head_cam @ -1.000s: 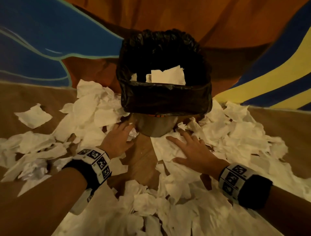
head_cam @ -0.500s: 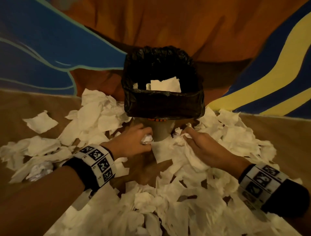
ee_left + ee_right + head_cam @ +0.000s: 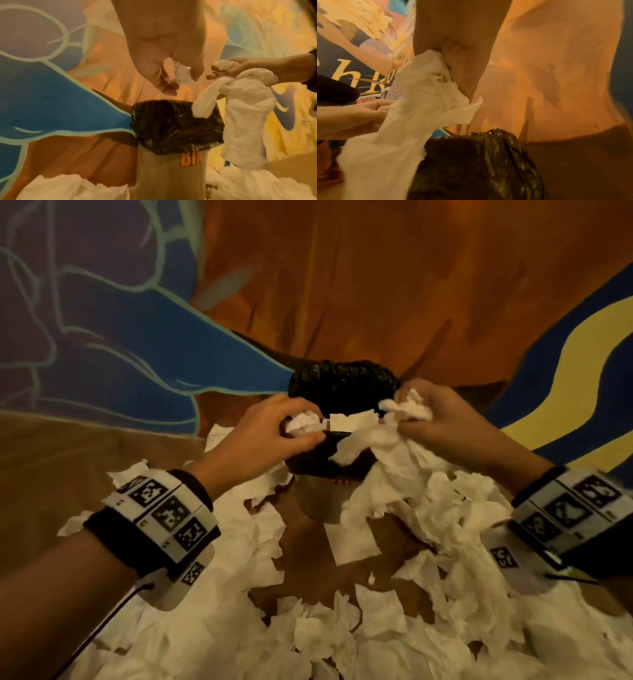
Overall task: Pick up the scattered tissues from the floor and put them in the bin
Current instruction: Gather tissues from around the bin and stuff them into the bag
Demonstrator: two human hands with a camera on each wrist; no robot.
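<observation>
We hold both hands above the bin (image 3: 318, 455), which stands on the floor (image 3: 51, 460) against a painted wall (image 3: 342, 285) and carries a black liner (image 3: 342, 378) folded over its rim. Our left hand (image 3: 260, 436) has its fingers curled around a small crumpled tissue (image 3: 303, 422) over the near left edge of the opening. Our right hand (image 3: 455, 426) grips a larger bunch of tissues (image 3: 394, 436) at the right edge; the bunch trails down the outside of the bin toward the floor. One flat tissue (image 3: 352, 421) lies inside the bin. Many scattered tissues (image 3: 342, 638) remain on the floor around the base. In the left wrist view, orange lettering (image 3: 191, 159) shows on the bin body below the liner.
</observation>
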